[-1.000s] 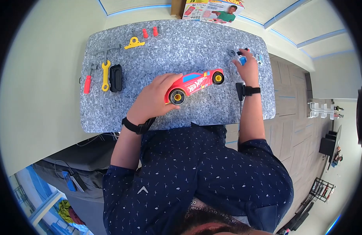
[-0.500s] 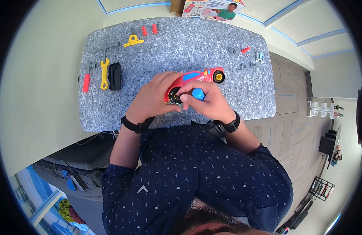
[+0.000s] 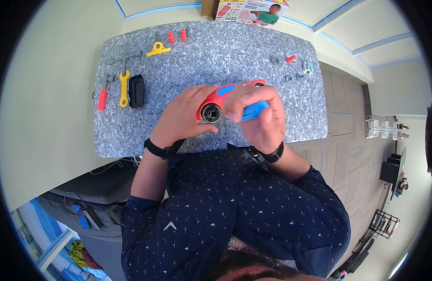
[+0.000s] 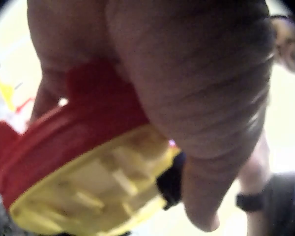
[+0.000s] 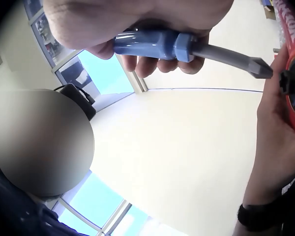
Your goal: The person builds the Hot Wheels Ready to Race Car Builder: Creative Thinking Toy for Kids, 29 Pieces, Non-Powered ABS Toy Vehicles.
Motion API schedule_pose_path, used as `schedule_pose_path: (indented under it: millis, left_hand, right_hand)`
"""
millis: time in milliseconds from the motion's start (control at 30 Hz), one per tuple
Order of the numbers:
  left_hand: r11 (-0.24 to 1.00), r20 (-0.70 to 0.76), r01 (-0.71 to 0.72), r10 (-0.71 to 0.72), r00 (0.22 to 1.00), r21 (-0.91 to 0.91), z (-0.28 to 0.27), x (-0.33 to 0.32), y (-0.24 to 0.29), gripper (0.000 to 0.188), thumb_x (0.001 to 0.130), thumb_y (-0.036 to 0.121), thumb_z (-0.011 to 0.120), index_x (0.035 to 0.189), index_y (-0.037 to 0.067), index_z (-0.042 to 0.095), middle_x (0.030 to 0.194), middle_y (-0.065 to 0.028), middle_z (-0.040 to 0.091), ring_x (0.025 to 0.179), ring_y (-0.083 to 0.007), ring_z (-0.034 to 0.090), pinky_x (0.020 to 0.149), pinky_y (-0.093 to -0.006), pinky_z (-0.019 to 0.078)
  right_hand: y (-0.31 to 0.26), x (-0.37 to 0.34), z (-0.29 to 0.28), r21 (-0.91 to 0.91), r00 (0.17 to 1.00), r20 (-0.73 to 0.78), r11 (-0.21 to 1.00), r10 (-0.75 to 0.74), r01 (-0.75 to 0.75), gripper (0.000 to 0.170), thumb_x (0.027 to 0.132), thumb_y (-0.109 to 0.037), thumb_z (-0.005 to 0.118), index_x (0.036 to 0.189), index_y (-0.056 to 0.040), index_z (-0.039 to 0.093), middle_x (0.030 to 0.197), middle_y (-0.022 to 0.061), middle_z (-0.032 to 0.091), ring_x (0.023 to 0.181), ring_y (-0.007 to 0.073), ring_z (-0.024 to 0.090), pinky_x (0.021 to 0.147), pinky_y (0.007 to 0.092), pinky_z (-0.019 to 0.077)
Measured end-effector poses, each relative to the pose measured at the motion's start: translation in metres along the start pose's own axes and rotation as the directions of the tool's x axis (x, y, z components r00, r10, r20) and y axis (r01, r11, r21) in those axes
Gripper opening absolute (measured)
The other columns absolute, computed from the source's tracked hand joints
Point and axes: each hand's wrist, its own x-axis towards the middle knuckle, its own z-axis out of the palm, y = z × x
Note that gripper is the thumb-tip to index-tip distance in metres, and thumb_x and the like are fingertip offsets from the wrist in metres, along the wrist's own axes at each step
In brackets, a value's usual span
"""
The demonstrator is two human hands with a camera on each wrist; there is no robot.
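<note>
Centre of the head view: red toy car [image 3: 215,100], blue-windowed, partly hidden, its black wheel [image 3: 211,113] facing the camera. To its right, blue-handled screwdriver [image 3: 255,111]; right wrist view, grey shaft pointing right.

No word can be read in full. In the right wrist view, large white letters run along the side of the red car [image 5: 291,23]; they are turned sideways and cut off by the picture's edge, so the name cannot be made out. In the head view, the box [image 3: 230,12] at the top edge carries print too small to read, and larger letters at its upper right are cut off. The dark shirt [image 3: 197,201] bears a white chevron mark.
</note>
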Motion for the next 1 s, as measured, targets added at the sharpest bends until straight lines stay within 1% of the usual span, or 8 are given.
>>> schedule_pose_path:
  millis: [167, 200, 333, 433, 567, 667, 767, 1000]
  left_hand:
    - [0.998, -0.034, -0.059, 0.060, 0.998, 0.022, 0.000, -0.001, 0.000, 0.111, 0.071, 0.052, 0.101, 0.162, 0.007, 0.056, 0.153, -0.0181, 0.066, 0.140, -0.0429, 0.063, 0.119, -0.0531, 0.0513]
    - [0.995, -0.052, -0.083, 0.085, 0.995, 0.049, 0.002, -0.001, -0.003, 0.110, 0.072, 0.053, 0.100, 0.161, 0.007, 0.057, 0.153, -0.0182, 0.066, 0.140, -0.0429, 0.063, 0.118, -0.0530, 0.0513]
    - [0.991, -0.074, -0.109, 0.114, 0.991, 0.076, 0.006, -0.001, -0.010, 0.106, 0.073, 0.055, 0.100, 0.157, 0.006, 0.059, 0.152, -0.0182, 0.067, 0.140, -0.0431, 0.063, 0.117, -0.0525, 0.0506]
    - [0.993, -0.082, -0.113, 0.115, 0.990, 0.029, 0.004, 0.002, -0.006, 0.095, 0.074, 0.053, 0.100, 0.148, 0.006, 0.064, 0.147, -0.0173, 0.069, 0.136, -0.0424, 0.066, 0.112, -0.0503, 0.0530]
    - [0.990, -0.177, -0.063, 0.040, 0.983, -0.127, 0.008, 0.002, 0.005, 0.070, 0.080, 0.038, 0.100, 0.135, 0.006, 0.070, 0.131, -0.0149, 0.074, 0.120, -0.0395, 0.073, 0.097, -0.0481, 0.0586]
    - [0.971, -0.373, -0.175, 0.103, 0.922, -0.165, 0.010, 0.008, 0.018, 0.051, 0.085, 0.022, 0.096, 0.127, 0.007, 0.073, 0.114, -0.0119, 0.076, 0.095, -0.0328, 0.076, 0.079, -0.0423, 0.0600]
    - [0.981, -0.353, -0.060, -0.010, 0.936, -0.186, 0.020, 0.002, 0.013, 0.039, 0.088, 0.013, 0.091, 0.122, 0.007, 0.075, 0.104, -0.0103, 0.076, 0.077, -0.0258, 0.072, 0.068, -0.0372, 0.0570]
    - [0.965, -0.297, -0.065, -0.014, 0.955, -0.255, 0.009, -0.002, -0.002, 0.022, 0.095, 0.009, 0.085, 0.116, 0.005, 0.078, 0.104, -0.0098, 0.075, 0.076, -0.0205, 0.070, 0.064, -0.0327, 0.0530]
  right_hand:
    - [0.027, 0.003, 0.002, -0.133, 0.989, 0.109, 0.984, -0.101, 0.115, 0.036, 0.121, -0.033, 0.056, 0.127, -0.0003, 0.070, 0.107, 0.0122, 0.068, 0.096, 0.0215, 0.064, 0.090, 0.0399, 0.0515]
    - [0.022, 0.004, 0.001, -0.248, 0.986, 0.159, 0.964, -0.056, 0.095, 0.040, 0.122, -0.042, 0.055, 0.126, -0.0050, 0.069, 0.102, 0.0129, 0.067, 0.093, 0.0232, 0.062, 0.087, 0.0412, 0.0506]
    - [0.022, 0.009, 0.007, -0.362, 0.971, 0.221, 0.916, -0.096, 0.173, 0.048, 0.122, -0.046, 0.051, 0.134, -0.0030, 0.069, 0.107, 0.0116, 0.065, 0.094, 0.0222, 0.061, 0.087, 0.0395, 0.0492]
    - [0.020, 0.011, 0.010, -0.343, 0.988, 0.150, 0.936, -0.030, 0.080, 0.050, 0.124, -0.045, 0.047, 0.135, -0.0021, 0.069, 0.110, 0.0123, 0.065, 0.096, 0.0214, 0.061, 0.090, 0.0386, 0.0484]
    - [0.017, 0.015, 0.012, -0.395, 0.993, 0.115, 0.917, 0.002, 0.044, 0.044, 0.121, -0.032, 0.051, 0.148, -0.0005, 0.066, 0.111, 0.0118, 0.065, 0.099, 0.0219, 0.062, 0.095, 0.0386, 0.0486]
    - [0.024, 0.014, 0.015, -0.523, 0.998, 0.039, 0.850, -0.047, 0.060, 0.037, 0.114, -0.014, 0.059, 0.145, 0.0009, 0.072, 0.120, 0.0158, 0.073, 0.107, 0.0278, 0.067, 0.098, 0.0409, 0.0527]
    - [0.020, 0.015, 0.006, -0.651, 0.981, 0.142, 0.733, -0.134, 0.195, 0.035, 0.108, -0.001, 0.062, 0.140, 0.0004, 0.075, 0.129, 0.0190, 0.074, 0.112, 0.0303, 0.072, 0.100, 0.0418, 0.0567]
    - [0.007, 0.027, 0.001, -0.640, 0.974, 0.215, 0.743, -0.073, 0.197, 0.033, 0.104, 0.004, 0.070, 0.135, -0.0014, 0.080, 0.138, 0.0178, 0.072, 0.114, 0.0291, 0.075, 0.096, 0.0392, 0.0615]
